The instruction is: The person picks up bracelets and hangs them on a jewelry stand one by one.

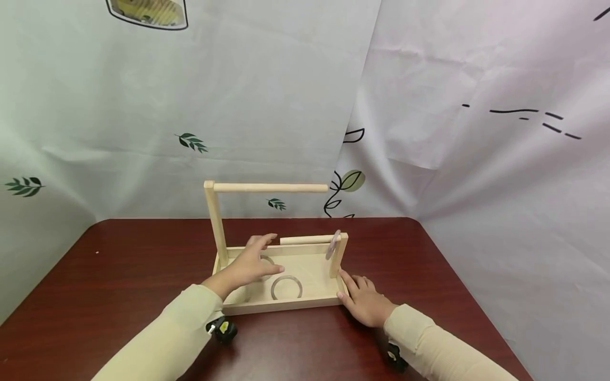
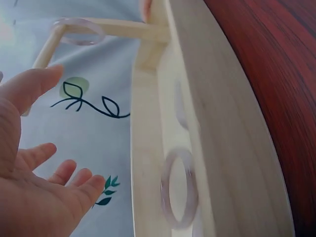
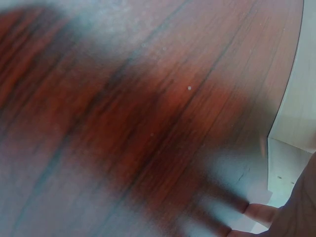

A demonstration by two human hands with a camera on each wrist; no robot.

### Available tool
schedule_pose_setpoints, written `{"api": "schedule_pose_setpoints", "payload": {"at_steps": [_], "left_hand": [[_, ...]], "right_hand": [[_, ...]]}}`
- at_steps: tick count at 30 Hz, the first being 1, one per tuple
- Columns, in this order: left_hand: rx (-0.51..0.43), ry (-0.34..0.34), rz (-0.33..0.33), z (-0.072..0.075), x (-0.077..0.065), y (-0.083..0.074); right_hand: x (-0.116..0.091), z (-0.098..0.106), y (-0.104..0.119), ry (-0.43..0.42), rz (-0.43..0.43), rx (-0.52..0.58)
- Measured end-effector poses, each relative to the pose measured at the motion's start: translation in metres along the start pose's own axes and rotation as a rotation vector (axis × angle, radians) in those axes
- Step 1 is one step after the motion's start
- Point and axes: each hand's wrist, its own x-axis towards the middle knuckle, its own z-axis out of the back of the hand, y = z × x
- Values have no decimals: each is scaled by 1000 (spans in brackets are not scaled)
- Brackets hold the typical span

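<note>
A pale wooden rack [image 1: 278, 305] stands on the table, with a shallow tray base, a tall bar [image 1: 271, 188] and a lower bar [image 1: 307, 240]. One translucent bangle [image 1: 332, 245] hangs at the lower bar's right, post end. Inside the tray lies another bangle [image 1: 286, 287]; a further ring shows partly behind my left hand [image 1: 250, 267]. That hand hovers over the tray, thumb and fingers apart, nothing between them, as the left wrist view confirms. My right hand [image 1: 367, 301] rests against the tray's right end, fingers extended, thumb at the front corner.
The dark red wooden table [image 1: 157, 264] extends around the rack. A white cloth backdrop [image 1: 267, 106] with printed leaves hangs behind and to the right. Above the tray, the tall bar juts rightward from its left post [image 1: 216, 227], its right end free.
</note>
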Motion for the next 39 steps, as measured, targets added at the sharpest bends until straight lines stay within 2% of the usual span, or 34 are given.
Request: {"api": "schedule_pose_setpoints", "payload": {"at_steps": [7, 16, 21, 28, 39], "left_hand": [[206, 7, -98, 3, -4, 6], [341, 68, -170, 0, -5, 9], [385, 117, -188, -4, -4, 10], [387, 174, -215, -9, -3, 14], [510, 182, -282, -18, -2, 15]], "right_hand": [[0, 0, 0, 2, 2, 9], [-1, -1, 0, -5, 4, 6], [-1, -1, 0, -4, -1, 2], [0, -1, -1, 0, -6, -3], [1, -6, -4, -15, -2, -2]]}}
